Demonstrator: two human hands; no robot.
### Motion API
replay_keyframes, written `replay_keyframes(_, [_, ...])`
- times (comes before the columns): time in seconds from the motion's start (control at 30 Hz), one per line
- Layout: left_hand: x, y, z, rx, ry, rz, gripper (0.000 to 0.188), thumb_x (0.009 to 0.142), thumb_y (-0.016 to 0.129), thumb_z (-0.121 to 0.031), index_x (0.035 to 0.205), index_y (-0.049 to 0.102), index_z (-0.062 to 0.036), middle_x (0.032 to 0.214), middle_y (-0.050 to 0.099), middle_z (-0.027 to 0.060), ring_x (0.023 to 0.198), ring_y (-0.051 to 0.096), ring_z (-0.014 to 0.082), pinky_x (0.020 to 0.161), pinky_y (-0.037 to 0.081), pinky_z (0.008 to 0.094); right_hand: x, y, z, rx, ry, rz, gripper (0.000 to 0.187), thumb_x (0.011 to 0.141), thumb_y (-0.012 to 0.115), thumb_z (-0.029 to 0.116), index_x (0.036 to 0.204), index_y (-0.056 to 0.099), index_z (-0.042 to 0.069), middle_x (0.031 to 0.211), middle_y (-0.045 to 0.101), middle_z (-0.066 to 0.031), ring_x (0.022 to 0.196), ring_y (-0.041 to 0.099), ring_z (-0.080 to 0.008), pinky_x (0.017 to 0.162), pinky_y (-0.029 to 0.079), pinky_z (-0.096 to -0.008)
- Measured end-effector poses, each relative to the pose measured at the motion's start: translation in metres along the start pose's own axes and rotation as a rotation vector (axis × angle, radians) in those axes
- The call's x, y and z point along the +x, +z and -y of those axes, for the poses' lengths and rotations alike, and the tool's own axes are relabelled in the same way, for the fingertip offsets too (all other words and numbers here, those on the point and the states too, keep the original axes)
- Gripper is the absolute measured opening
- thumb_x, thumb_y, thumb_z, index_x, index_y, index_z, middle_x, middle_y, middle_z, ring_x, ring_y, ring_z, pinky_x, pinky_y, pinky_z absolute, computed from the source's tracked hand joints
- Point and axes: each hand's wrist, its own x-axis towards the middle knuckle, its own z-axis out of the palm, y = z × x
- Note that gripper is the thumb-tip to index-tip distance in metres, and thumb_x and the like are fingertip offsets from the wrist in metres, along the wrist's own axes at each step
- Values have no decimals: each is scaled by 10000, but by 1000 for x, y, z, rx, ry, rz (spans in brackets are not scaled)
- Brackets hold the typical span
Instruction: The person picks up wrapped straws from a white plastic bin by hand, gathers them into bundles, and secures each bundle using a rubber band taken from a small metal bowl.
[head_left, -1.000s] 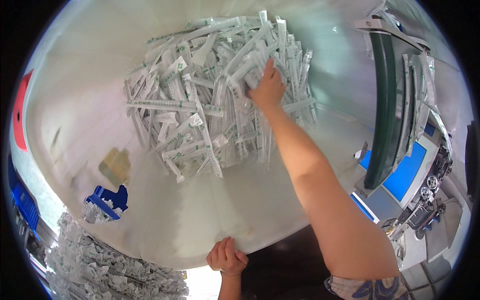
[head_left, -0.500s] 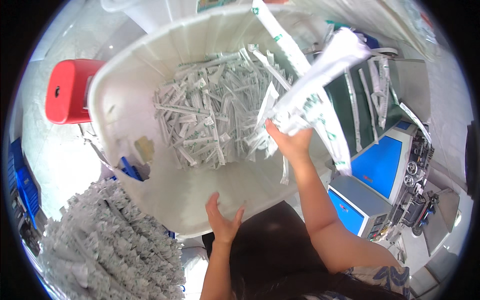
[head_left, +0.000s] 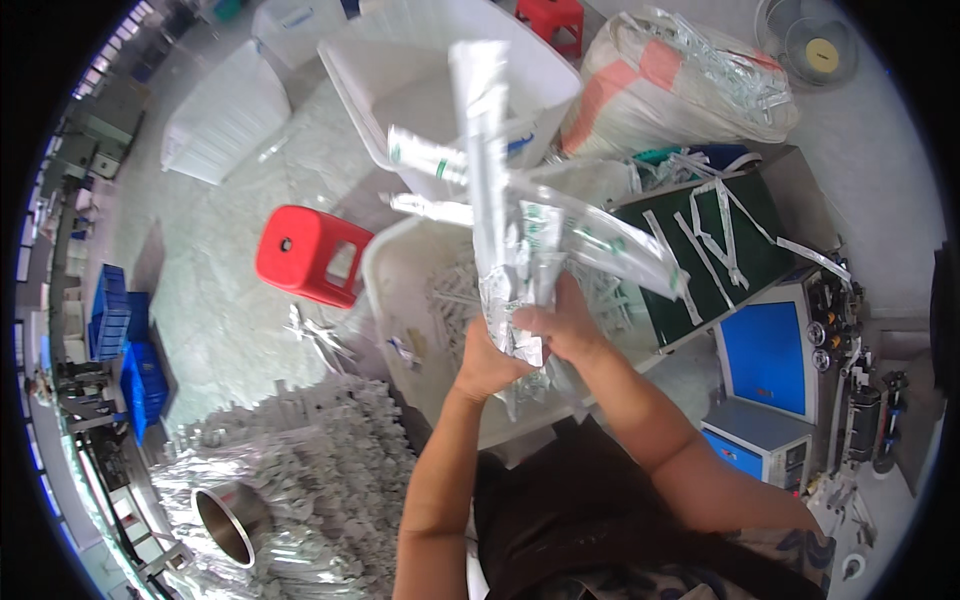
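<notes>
A bundle of long slim white packets [head_left: 490,190] with green print stands up between my hands, its ends fanning out above them. My left hand [head_left: 488,362] is closed around the lower part of the bundle. My right hand [head_left: 570,322] grips the same bundle from the other side, thumb across it. Beneath is a large whitish tub [head_left: 378,300], partly hidden by the bundle and my arms. Many loose packets [head_left: 455,295] lie jumbled inside it.
Left of the tub stands a red stool [head_left: 295,248]. A big pile of packets [head_left: 340,470] with a metal cylinder [head_left: 228,525] on it fills the lower left. To the right are a green conveyor belt [head_left: 715,265] and a blue-panelled machine [head_left: 765,350]. Behind sit another white tub [head_left: 350,90] and a stuffed sack [head_left: 625,95].
My left hand, empty and spread before, has come up and closed on the bundle beside my right hand. The bundle has swung left and more upright. The view has tilted up.
</notes>
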Motion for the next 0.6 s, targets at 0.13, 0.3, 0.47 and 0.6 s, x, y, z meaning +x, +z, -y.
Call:
replay_keyframes(0.13, [-11, -9, -17, 137, 54, -106, 376, 545, 716, -59, 888, 568, -12, 767, 597, 34, 701, 539, 107, 657, 456, 267, 20, 22, 52, 115, -278, 130, 852, 684, 716, 341, 1311, 248, 4, 1210, 428, -90, 1116, 424, -182, 937, 355, -340])
replay_keyframes(0.3, [-21, -25, -34, 184, -77, 77, 483, 536, 735, -68, 974, 545, 9, 876, 595, 40, 805, 528, 117, 759, 429, 273, 46, 1, 65, 244, -135, -205, 437, 882, 464, 317, 1198, 420, 18, 1130, 513, -101, 1033, 503, -190, 850, 420, -323])
replay_keyframes(0.47, [-30, -41, -14, 283, -98, 80, 529, 531, 740, -62, 1010, 536, 28, 892, 592, 41, 824, 525, 126, 772, 428, 274, 74, -42, 107, 203, -533, -518, 273, 922, 400, 282, 816, 452, 35, 619, 415, -16, 564, 425, -138, 609, 439, -296])
replay_keyframes(0.6, [-22, -39, -14, 121, -253, 76, 569, 521, 744, -51, 1039, 521, 24, 918, 584, 55, 837, 526, 138, 770, 434, 282, 80, -125, 85, 222, -544, -763, 266, 914, 411, 275, 858, 459, 20, 652, 486, -54, 608, 491, -189, 609, 429, -335])
